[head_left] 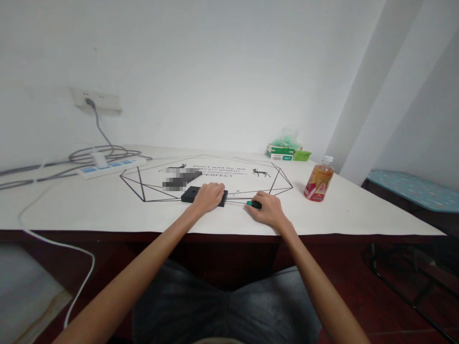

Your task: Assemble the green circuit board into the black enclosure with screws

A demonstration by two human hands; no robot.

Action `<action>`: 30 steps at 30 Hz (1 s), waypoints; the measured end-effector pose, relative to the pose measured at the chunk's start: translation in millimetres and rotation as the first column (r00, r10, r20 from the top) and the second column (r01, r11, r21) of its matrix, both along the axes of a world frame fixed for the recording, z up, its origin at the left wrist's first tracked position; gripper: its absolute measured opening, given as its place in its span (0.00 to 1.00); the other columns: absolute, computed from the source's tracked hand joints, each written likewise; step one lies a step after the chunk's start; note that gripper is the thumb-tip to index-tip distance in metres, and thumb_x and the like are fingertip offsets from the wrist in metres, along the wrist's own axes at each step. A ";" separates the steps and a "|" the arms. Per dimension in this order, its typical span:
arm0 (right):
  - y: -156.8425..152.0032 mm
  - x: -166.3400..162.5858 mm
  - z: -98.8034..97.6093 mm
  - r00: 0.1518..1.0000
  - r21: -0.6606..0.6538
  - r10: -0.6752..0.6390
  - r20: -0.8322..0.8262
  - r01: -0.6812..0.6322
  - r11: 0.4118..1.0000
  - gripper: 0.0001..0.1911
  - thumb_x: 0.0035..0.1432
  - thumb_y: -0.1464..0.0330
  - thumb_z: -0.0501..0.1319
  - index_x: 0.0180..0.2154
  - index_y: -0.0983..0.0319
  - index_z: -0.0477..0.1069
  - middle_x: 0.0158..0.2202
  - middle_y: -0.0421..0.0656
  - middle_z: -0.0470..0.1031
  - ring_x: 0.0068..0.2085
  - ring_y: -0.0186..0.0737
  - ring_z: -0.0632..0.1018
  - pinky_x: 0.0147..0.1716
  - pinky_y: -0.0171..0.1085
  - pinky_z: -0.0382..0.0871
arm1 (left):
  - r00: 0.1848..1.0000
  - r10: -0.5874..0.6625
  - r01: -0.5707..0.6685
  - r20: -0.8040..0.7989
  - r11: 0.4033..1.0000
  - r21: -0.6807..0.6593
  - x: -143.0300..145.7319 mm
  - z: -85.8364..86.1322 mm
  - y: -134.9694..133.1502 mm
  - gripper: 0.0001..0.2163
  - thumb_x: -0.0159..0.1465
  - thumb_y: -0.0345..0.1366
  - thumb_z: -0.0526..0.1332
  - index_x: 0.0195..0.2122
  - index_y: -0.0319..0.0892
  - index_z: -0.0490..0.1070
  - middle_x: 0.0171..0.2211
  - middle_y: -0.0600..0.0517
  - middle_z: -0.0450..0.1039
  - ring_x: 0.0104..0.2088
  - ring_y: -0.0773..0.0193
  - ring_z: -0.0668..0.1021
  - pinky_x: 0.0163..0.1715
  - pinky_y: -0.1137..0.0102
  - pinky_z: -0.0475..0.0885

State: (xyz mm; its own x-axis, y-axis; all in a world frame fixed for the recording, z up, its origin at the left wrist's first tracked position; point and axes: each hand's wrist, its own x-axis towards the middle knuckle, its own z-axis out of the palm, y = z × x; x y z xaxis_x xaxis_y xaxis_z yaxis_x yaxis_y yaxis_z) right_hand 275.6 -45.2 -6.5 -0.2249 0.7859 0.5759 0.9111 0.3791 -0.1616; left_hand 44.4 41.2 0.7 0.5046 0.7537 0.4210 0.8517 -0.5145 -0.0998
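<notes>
A flat black box (190, 194) with a small round mark on top lies near the front of the white table. My left hand (210, 196) is closed over its right part, fingers bent around the far side. To the right, my right hand (268, 208) is closed on the green and black handle of a screwdriver (255, 204). The thin shaft points left and reaches the box's right end; its tip is too small to make out. Just behind the box lies a dark long object (190, 177), partly blurred out.
A bottle of reddish drink (319, 179) stands at the right. Small green and white boxes (280, 152) with a plastic bag (287, 139) on top sit at the back. On the left are a power strip (112, 167), looped cables (95, 152) and a white cord (68, 244) over the front edge.
</notes>
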 end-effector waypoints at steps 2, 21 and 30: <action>1.2 1.3 -0.8 1.000 0.029 0.021 -0.016 -0.020 0.999 0.14 0.58 0.57 0.64 0.30 0.61 0.73 0.34 0.43 0.76 0.37 0.39 0.75 0.32 0.35 0.57 | 1.000 -0.005 0.005 0.008 1.000 -0.003 -0.3 0.1 -0.4 0.16 0.72 0.35 0.43 0.41 0.41 0.71 0.39 0.45 0.77 0.42 0.55 0.76 0.41 0.62 0.64; 1.3 0.5 0.3 1.000 0.005 0.000 -0.029 0.000 1.000 0.15 0.59 0.55 0.63 0.30 0.60 0.74 0.33 0.43 0.77 0.36 0.39 0.75 0.31 0.35 0.55 | 1.000 -0.007 0.007 0.014 1.000 -0.010 -0.1 1.0 -0.8 0.17 0.72 0.36 0.43 0.40 0.41 0.71 0.39 0.44 0.77 0.41 0.54 0.76 0.41 0.61 0.64; 2.8 0.0 -2.9 0.998 0.003 -0.021 0.067 0.021 1.000 0.12 0.59 0.56 0.63 0.36 0.59 0.72 0.31 0.40 0.77 0.31 0.38 0.74 0.28 0.36 0.48 | 1.000 -0.006 0.007 0.029 1.000 -0.019 0.8 2.1 -2.1 0.16 0.72 0.36 0.43 0.40 0.41 0.71 0.39 0.44 0.77 0.41 0.55 0.76 0.41 0.62 0.64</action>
